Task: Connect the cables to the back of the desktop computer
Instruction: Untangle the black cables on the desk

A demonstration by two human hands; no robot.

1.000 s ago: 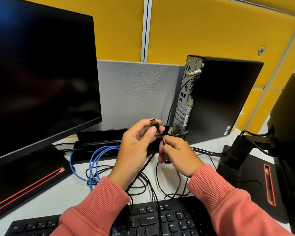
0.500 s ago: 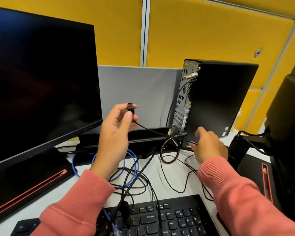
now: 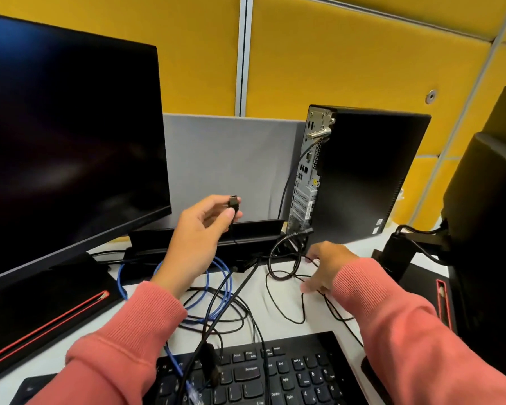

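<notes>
Head view: a person in coral-pink sleeves works at a white desk [image 3: 284,302] backed by yellow padded wall panels [image 3: 348,54] and a low grey fabric divider [image 3: 231,165]. The left hand [image 3: 197,238] is raised, thumb and forefinger pinching a small black USB plug [image 3: 233,202] in front of the divider, apart from the black slim desktop tower [image 3: 360,176] whose silver rear port panel [image 3: 306,176] faces left. The right hand [image 3: 323,267] hovers low over thin black cables [image 3: 287,287] on the desk, fingers loosely spread. Coiled blue network cable [image 3: 214,290] lies between a large black monitor [image 3: 67,127] and a black keyboard [image 3: 260,372].
</notes>
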